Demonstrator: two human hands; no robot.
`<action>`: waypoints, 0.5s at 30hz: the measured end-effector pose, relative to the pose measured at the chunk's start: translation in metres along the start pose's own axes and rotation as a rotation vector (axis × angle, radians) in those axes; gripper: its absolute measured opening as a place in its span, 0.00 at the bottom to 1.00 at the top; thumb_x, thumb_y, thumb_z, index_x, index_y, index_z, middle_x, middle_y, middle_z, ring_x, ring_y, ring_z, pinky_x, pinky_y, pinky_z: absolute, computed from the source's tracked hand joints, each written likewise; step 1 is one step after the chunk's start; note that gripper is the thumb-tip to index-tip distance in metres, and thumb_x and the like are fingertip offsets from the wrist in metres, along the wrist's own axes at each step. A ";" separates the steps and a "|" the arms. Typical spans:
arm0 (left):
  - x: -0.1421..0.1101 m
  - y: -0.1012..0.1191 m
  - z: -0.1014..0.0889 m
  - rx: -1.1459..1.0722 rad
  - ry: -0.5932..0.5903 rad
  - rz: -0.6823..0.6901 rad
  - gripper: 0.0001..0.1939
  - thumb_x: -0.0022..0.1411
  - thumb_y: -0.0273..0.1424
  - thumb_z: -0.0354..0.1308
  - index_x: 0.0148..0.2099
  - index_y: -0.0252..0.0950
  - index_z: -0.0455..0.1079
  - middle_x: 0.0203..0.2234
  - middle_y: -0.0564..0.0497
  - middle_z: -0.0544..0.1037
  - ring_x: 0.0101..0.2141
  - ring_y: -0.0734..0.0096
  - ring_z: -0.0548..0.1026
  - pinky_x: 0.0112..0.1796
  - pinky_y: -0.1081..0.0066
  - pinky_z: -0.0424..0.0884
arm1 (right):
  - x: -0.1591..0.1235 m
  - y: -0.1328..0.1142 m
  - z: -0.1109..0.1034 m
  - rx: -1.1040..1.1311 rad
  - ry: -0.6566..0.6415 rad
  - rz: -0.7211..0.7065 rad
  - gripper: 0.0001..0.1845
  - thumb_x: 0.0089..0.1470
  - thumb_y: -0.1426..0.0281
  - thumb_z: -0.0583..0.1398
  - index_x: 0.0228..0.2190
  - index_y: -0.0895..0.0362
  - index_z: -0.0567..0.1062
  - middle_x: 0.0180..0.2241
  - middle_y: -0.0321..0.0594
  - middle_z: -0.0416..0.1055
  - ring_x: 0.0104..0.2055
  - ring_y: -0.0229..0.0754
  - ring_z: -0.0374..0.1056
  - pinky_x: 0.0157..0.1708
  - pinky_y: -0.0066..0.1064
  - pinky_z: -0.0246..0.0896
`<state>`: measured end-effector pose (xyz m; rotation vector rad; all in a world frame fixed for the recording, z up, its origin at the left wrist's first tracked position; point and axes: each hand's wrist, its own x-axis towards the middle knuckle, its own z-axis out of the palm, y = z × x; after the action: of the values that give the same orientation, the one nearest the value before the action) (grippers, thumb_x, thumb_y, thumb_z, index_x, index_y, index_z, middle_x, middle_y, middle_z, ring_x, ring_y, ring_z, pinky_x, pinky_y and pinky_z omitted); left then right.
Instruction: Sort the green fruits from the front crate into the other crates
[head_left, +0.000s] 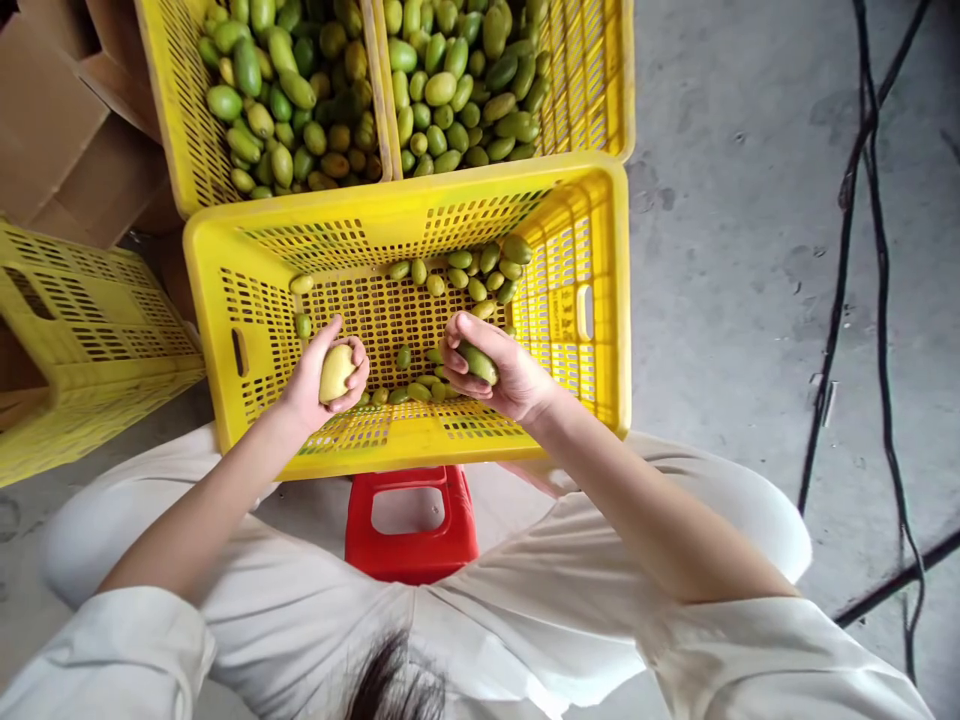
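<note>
My left hand [321, 378] is closed around a pale yellow oval fruit [337, 374], which shows in the palm. Closed too is my right hand [504, 366], with a green oval fruit [478, 363] inside its fingers. Both hands are over a yellow plastic crate [405, 458] with slotted walls. Loose green fruits [491, 258] lie on its floor, mostly in the far right corner and along the near side. Two small fruits [302, 284] are near its left wall. My hands cover part of the crate floor.
Beyond the near crate, a divided yellow crate [381, 90] holds many green fruits. Another yellow crate [105, 330] stands tilted at the left, by cardboard boxes [52, 120]. A red plastic stool [409, 553] is between my legs. Black cables [877, 230] cross the concrete floor at right.
</note>
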<state>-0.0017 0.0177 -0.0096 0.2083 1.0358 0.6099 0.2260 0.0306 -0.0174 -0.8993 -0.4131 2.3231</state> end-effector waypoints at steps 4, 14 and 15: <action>-0.003 0.006 0.003 -0.111 0.053 0.006 0.28 0.62 0.55 0.50 0.27 0.34 0.66 0.16 0.52 0.67 0.11 0.77 0.63 0.11 0.76 0.57 | -0.004 -0.010 0.010 0.046 -0.002 0.046 0.17 0.57 0.53 0.60 0.33 0.55 0.71 0.23 0.33 0.68 0.20 0.34 0.63 0.16 0.22 0.54; -0.003 0.004 0.007 -0.075 0.110 0.125 0.15 0.57 0.32 0.64 0.27 0.36 0.60 0.17 0.60 0.64 0.13 0.84 0.61 0.11 0.82 0.53 | 0.004 -0.001 -0.005 0.134 0.099 -0.078 0.15 0.48 0.69 0.68 0.25 0.56 0.66 0.20 0.28 0.64 0.18 0.28 0.56 0.17 0.19 0.52; -0.003 0.003 0.006 -0.060 0.124 0.112 0.17 0.59 0.35 0.63 0.25 0.36 0.59 0.15 0.60 0.62 0.11 0.84 0.58 0.10 0.81 0.50 | 0.005 -0.001 -0.008 0.120 0.100 -0.062 0.17 0.49 0.66 0.68 0.23 0.56 0.64 0.18 0.27 0.62 0.16 0.27 0.52 0.14 0.19 0.48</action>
<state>0.0011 0.0196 -0.0031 0.1786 1.1290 0.7622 0.2284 0.0349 -0.0252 -0.9266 -0.2534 2.2108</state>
